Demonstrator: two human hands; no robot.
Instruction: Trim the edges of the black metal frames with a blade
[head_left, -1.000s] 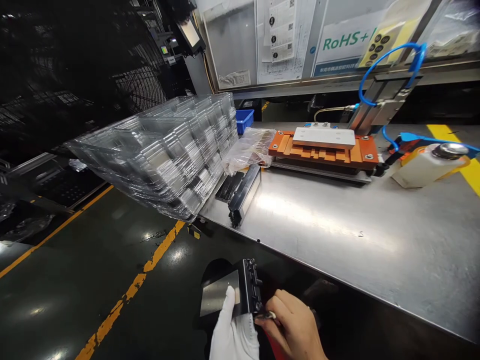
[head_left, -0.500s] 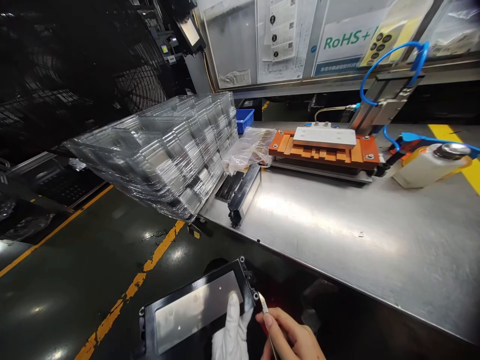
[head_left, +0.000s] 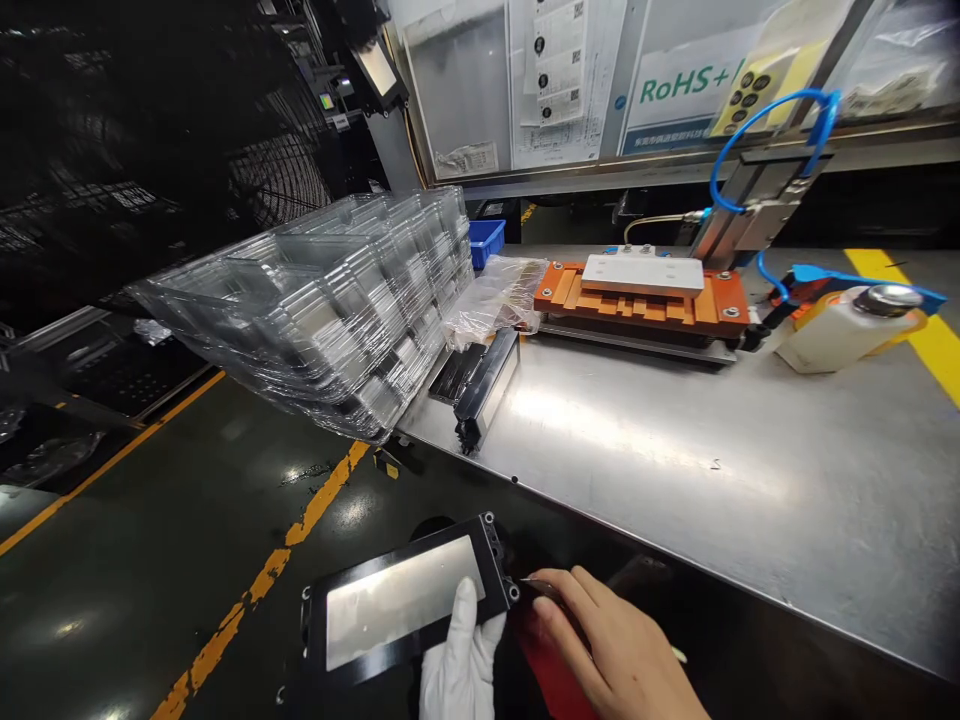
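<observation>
My left hand (head_left: 459, 655), in a white glove, grips a black rectangular plastic frame (head_left: 337, 595) with a pale, shiny window. The thumb lies on the window and the other fingers go underneath. Screw bosses stand out at the frame's corners. My bare right hand (head_left: 611, 645) is closed round a slim craft knife (head_left: 540, 584), most of it hidden by the fingers. Its tip points at the boss on the frame's right corner; whether it touches, I cannot tell.
On the metal bench (head_left: 637, 430) a similar black part (head_left: 487, 390) stands near the left edge, by wrapped clear trays (head_left: 360, 320). Behind are an orange fixture (head_left: 637, 295) with a blue air hose (head_left: 720, 150), a blue bin (head_left: 486, 243) and a plastic bottle (head_left: 840, 335).
My right hand has turned over, so its back now shows and the knife lies flatter. The frame has shifted slightly right and tilted, and my left hand still holds it.
</observation>
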